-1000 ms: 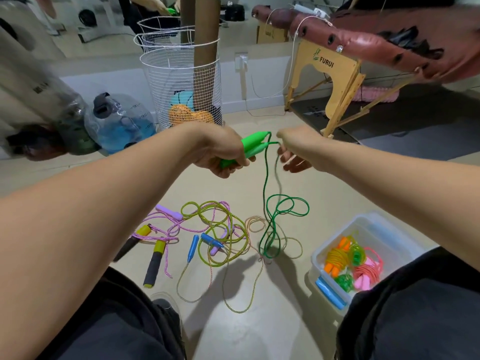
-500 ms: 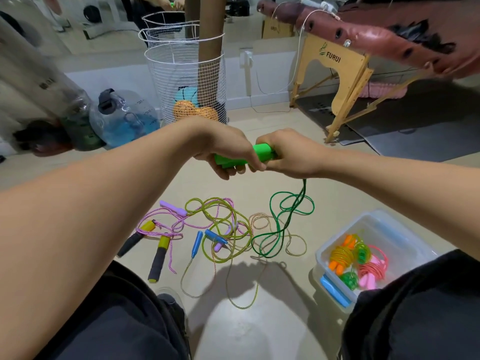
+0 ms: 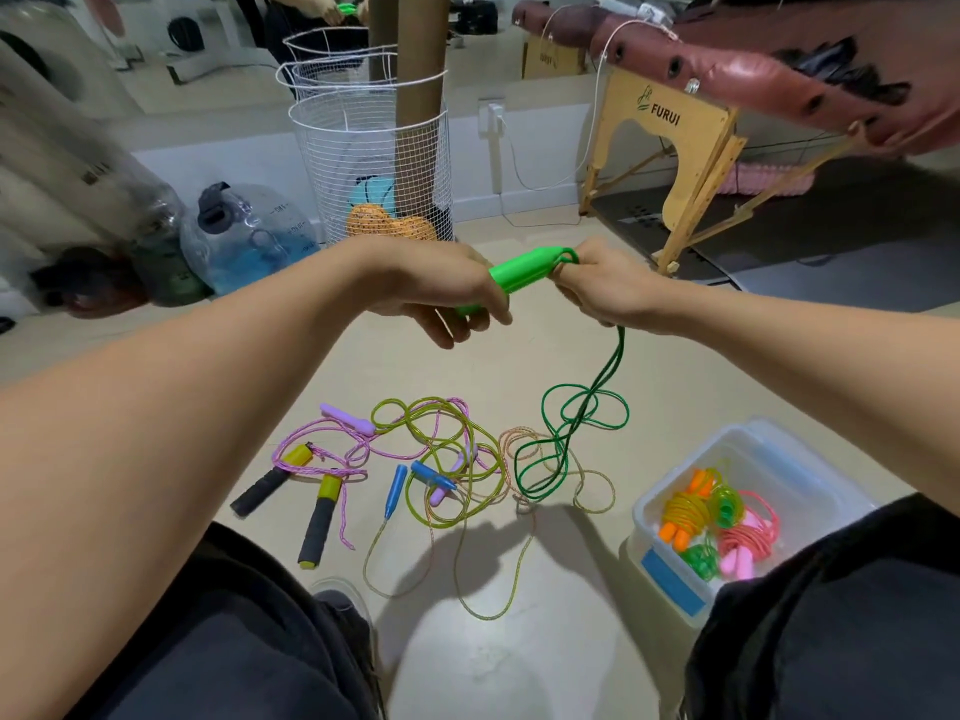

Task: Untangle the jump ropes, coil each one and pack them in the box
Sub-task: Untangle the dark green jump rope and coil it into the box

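While both hands [image 3: 441, 288] [image 3: 605, 285] grip green handles [image 3: 524, 270], the box [image 3: 670, 584] holds coiled ropes [image 3: 719, 527] — orange, green, pink.

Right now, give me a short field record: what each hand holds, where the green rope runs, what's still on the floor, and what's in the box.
left hand: left hand grips the bright green plastic handles
right hand: right hand pinches the dark green cord where it loops at the handles' tip
green rope: hangs from the right hand, lower loops lying on the floor
floor tangle: pink braided rope with black foam handles, yellow-green rope, blue handles, purple handles
box: clear plastic box holds coiled orange, green and pink ropes
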